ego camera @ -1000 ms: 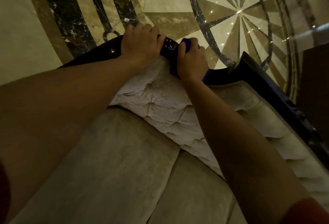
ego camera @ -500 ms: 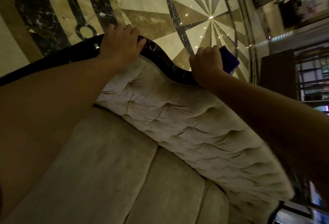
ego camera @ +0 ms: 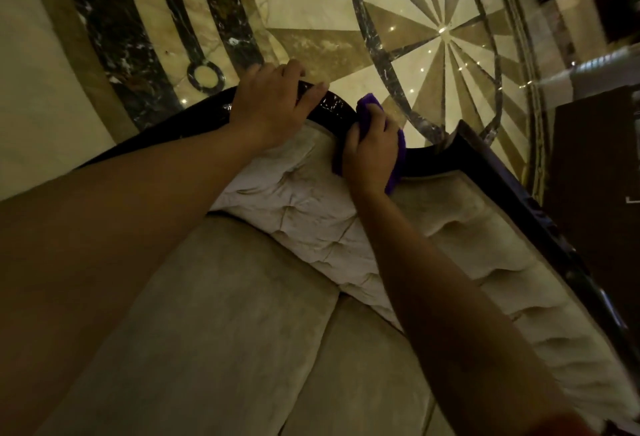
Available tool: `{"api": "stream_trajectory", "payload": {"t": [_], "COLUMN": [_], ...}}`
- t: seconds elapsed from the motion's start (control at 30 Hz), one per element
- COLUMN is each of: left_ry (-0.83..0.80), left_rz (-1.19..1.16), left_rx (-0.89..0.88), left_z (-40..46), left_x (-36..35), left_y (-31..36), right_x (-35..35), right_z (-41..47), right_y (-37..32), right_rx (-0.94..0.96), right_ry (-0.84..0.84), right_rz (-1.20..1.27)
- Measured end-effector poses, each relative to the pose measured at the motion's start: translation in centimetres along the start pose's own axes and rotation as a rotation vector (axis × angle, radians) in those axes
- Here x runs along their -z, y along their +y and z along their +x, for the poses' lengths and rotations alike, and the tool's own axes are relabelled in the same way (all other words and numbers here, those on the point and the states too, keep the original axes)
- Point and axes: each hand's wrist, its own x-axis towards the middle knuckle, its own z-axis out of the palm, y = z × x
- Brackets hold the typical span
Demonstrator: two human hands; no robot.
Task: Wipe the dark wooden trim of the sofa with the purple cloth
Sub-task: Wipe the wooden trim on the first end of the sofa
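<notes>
Under the right hand (ego camera: 372,151), fingers curled and bunching the purple cloth (ego camera: 394,172) against the dark wooden trim (ego camera: 332,113), at the dip in the sofa back's crest. Cloth shows past the fingertips at the top and below the heel of the hand. Left hand (ego camera: 273,106) just beside it, fingers draped over the trim's top edge, gripping it as a brace. Cloth looks soft, light, easily wadded; probably best held as a pad in the palm. Trim looks glossy, hard, likely slick under the cloth. Tufted beige upholstery (ego camera: 311,214) lies just below both hands. No brand, label or legible writing.
</notes>
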Motion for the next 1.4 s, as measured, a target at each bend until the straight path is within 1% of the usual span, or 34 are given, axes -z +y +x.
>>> {"api": "stream_trajectory", "payload": {"t": [0.07, 0.1, 0.23, 0.3, 0.33, 0.4, 0.43, 0.5, 0.57, 0.6, 0.7, 0.73, 0.8, 0.9, 0.93, 1.03, 1.07, 1.13, 1.2, 1.3, 1.4], "left_ry": [0.002, -0.001, -0.041, -0.086, -0.116, -0.164, -0.162, -0.142, -0.145, -0.14, -0.117, -0.138, -0.237, -0.436, -0.474, -0.454, -0.477, -0.593, -0.671, -0.657, -0.62], "left_rz": [-0.047, -0.048, -0.033, -0.092, -0.14, -0.3, -0.352, -0.317, -0.269, -0.289, -0.473, -0.517, -0.54, -0.694, -0.728, -0.723, -0.776, -0.923, -0.991, -0.968, -0.928], "left_rx": [0.02, 0.031, 0.104, 0.147, 0.175, 0.259, 0.273, 0.22, 0.158, 0.16, 0.311, 0.353, 0.367, 0.322, 0.294, 0.216, 0.243, 0.36, 0.442, 0.466, 0.476], "left_z": [0.0, 0.0, 0.5, 0.8, 1.0, 0.9, 0.4, -1.4, -3.3, -4.1, -7.0, -8.2, -11.0, -15.1, -16.5, -21.6, -23.2, -25.9, -27.7, -30.1, -32.3], "left_x": [0.3, 0.3, 0.2, 0.5, 0.8, 1.9, 2.4, 3.5, 4.4, 4.7, 5.6, 5.9, 7.1, 9.2, 9.9, 12.0, 12.7, 14.2, 15.3, 16.6, 17.8], "left_y": [-0.1, -0.1, 0.2, 0.4, 0.3, 0.5, 0.8, 1.7, 3.1, 4.1, 8.5, 10.3, 13.8, 19.7, 21.3, 25.5, 26.6, 28.7, 30.1, 31.3, 31.5], "right_x": [-0.7, -0.8, -1.2, -1.5, -1.7, -2.3, -2.2, -0.8, 1.7, 3.3, 8.8, 10.8, 14.7, 20.2, 21.8, 25.8, 26.7, 28.1, 28.7, 29.4, 30.0], "right_z": [-0.4, -0.6, -0.9, -2.2, -3.2, -6.6, -8.6, -12.1, -14.2, -14.8, -15.3, -15.3, -15.5, -16.1, -16.7, -19.7, -20.9, -23.4, -25.9, -29.4, -31.8], "right_y": [-2.4, -3.2, -4.6, -5.6, -6.4, -7.4, -7.2, -5.7, -3.4, -2.2, 1.0, 1.8, 3.1, 4.5, 4.9, 5.9, 6.2, 6.5, 6.4, 5.8, 5.1], "right_rx": [-0.146, -0.195, -0.249, -0.262, -0.285, -0.337, -0.353, -0.36, -0.37, -0.393, -0.462, -0.474, -0.464, -0.384, -0.359, -0.29, -0.277, -0.261, -0.248, -0.196, -0.089], "right_ry": [0.063, 0.072, 0.104, 0.101, 0.038, -0.202, -0.292, -0.359, -0.358, -0.339, -0.243, -0.216, -0.161, -0.095, -0.083, -0.016, 0.005, 0.03, 0.046, 0.036, -0.049], "right_rz": [0.247, 0.33, 0.514, 0.631, 0.687, 0.755, 0.766, 0.767, 0.748, 0.753, 0.835, 0.863, 0.904, 0.923, 0.926, 0.915, 0.911, 0.905, 0.878, 0.804, 0.791]}}
